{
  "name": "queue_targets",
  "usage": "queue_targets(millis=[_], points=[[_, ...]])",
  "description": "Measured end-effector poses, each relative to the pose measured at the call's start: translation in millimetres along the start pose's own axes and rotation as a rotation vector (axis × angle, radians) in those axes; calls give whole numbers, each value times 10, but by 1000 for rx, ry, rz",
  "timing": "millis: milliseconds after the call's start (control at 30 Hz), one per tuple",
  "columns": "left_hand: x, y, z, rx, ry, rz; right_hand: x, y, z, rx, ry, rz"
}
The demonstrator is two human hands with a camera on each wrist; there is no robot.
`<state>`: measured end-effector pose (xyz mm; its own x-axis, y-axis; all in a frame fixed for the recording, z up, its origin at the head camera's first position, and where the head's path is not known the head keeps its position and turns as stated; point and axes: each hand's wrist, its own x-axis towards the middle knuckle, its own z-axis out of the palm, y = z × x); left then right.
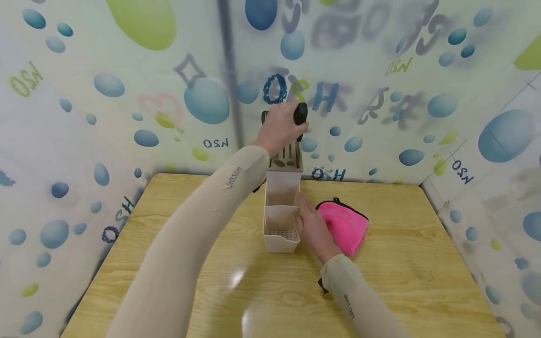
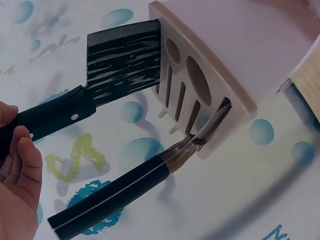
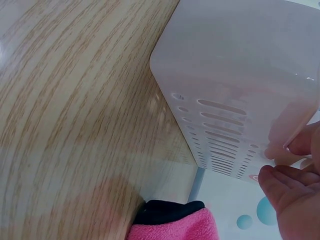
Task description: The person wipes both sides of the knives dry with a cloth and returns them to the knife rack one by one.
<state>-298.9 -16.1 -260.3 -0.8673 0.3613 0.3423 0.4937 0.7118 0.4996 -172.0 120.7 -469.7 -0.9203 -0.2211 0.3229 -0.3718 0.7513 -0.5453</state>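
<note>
A pale plastic knife holder [image 1: 281,244] with a slotted brown top [image 1: 286,165] stands on the table, its open compartments toward me. My left hand [image 1: 279,124] grips the black riveted handle of a cleaver [image 2: 122,60]; the far end of its dark, streaked blade is in a slot. Beside it, a second knife [image 2: 117,197] with a black handle sits tilted in another slot, apart from my fingers in the left wrist view. Low on the right side, my right hand [image 1: 314,230] holds the holder's wall, thumb at the rim and fingers against the outside.
A bright pink cloth [image 1: 344,225] with black edging lies right of the holder, close to my right hand. The wooden table [image 1: 405,263] ends against a wall [image 1: 363,94] covered with printed bubbles and letters. Something dark shows behind the holder's left side.
</note>
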Motion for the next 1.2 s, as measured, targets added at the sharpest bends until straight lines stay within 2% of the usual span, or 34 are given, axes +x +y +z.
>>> queue_targets(millis=[400, 633, 1067, 1200], points=[[64, -86, 204, -46, -39, -40, -45, 0, -2, 10, 5, 7], [69, -132, 296, -32, -36, -59, -38, -4, -7, 4, 5, 6], [46, -184, 354, -5, -38, -54, -29, -19, 7, 26, 20, -17], [39, -194, 382, -4, -43, -76, -25, -22, 14, 22, 17, -15]])
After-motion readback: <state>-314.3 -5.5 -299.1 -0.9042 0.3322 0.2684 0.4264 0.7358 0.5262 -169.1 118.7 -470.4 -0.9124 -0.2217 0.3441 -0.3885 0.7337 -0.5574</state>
